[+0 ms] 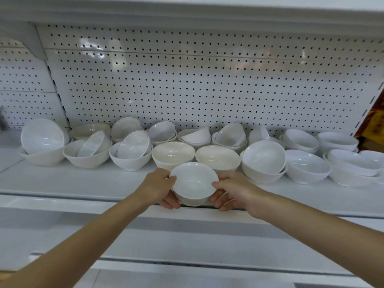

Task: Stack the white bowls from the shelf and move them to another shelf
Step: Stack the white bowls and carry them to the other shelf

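Note:
A small white bowl (193,181) is held between both hands at the front edge of the white shelf (83,179). My left hand (160,188) grips its left side, thumb on the rim and fingers under it. On the bowl's right side my right hand (232,192) does the same. Behind it, several white and cream bowls line the shelf: two cream ones (173,153) (217,157) directly behind, a stacked pair (264,161) to the right, and tilted nested bowls (129,152) to the left.
A white pegboard back panel (207,84) rises behind the bowls. Another shelf edge (187,9) hangs overhead. A lower shelf (187,246) lies beneath my arms. Something red and yellow (372,123) shows at the far right.

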